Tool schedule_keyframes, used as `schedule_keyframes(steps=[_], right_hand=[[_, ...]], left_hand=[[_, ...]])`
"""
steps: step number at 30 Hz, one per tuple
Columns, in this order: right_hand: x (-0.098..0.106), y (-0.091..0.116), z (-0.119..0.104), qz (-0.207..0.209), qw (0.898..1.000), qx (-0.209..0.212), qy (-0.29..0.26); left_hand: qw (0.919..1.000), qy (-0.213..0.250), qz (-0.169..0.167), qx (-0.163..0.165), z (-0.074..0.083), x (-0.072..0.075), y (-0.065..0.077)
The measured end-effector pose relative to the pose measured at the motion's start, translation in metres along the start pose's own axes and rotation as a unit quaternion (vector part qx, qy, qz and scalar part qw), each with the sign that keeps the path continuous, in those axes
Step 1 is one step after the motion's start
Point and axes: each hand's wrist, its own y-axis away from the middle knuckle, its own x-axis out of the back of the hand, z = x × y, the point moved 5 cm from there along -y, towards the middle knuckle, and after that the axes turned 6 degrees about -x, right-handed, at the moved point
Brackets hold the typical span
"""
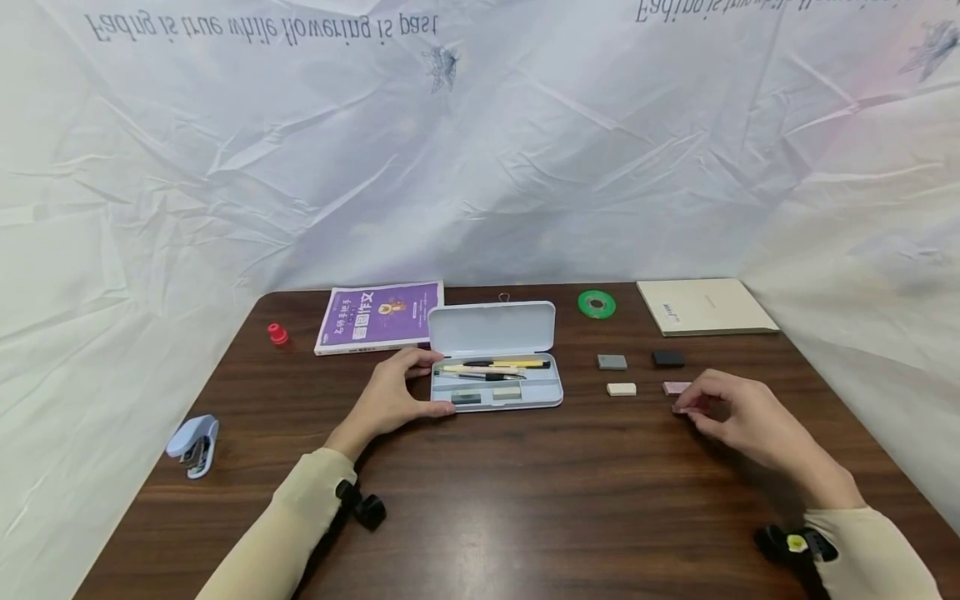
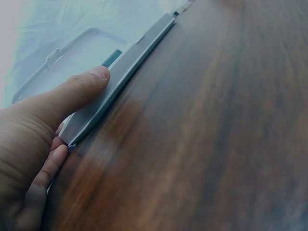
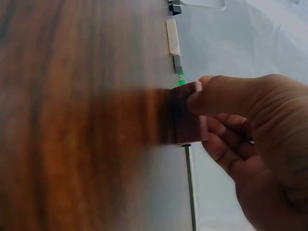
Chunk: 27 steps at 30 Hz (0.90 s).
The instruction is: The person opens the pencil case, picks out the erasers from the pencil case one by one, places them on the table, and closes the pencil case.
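Note:
My left hand (image 1: 393, 390) grips the left end of an open, pale blue pencil case (image 1: 540, 395), its thumb on the front wall and its fingers at the back corner. Inside lie a yellow-and-black pen (image 1: 528, 363), other pens, a dark green-grey eraser (image 1: 467, 399) and a whitish eraser (image 1: 507, 392). My right hand (image 1: 738, 412) has curled fingers right at the near side of a pink eraser (image 1: 676, 387). In the right wrist view the thumb overlaps that eraser (image 3: 185, 120), which looks dark reddish there; I cannot tell whether the fingers pinch it.
Around the pink eraser lie a white eraser (image 1: 622, 389), a grey eraser (image 1: 612, 362) and a black eraser (image 1: 668, 358). Farther back are a green tape roll (image 1: 596, 304), a cream notebook (image 1: 708, 307) and a purple book (image 1: 382, 315). A stapler (image 1: 193, 446) and a red object (image 1: 277, 334) stand left.

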Motion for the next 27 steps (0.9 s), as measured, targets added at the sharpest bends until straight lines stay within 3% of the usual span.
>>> schedule_keyframes(steps=[7, 18, 22, 25, 27], right_hand=[[-0.003, 0.000, 0.001, -0.069, 0.997, -0.031, -0.028], [0.000, -0.003, -0.001, -0.086, 0.995, -0.041, -0.031], [0.006, -0.015, -0.008, -0.086, 0.994, -0.062, -0.034], [0.008, -0.028, -0.017, -0.084, 0.989, -0.092, -0.076], [0.006, -0.039, -0.026, -0.068, 0.991, -0.085, -0.077]], left_hand=[[1.0000, 0.000, 0.002, 0.000, 0.001, 0.001, 0.000], [1.0000, 0.002, 0.000, 0.000, 0.001, -0.001, 0.000], [1.0000, 0.002, 0.000, -0.002, 0.001, -0.001, 0.000], [1.0000, 0.002, -0.001, -0.003, 0.001, -0.001, 0.000], [1.0000, 0.002, 0.000, 0.000, 0.000, -0.001, 0.000]])
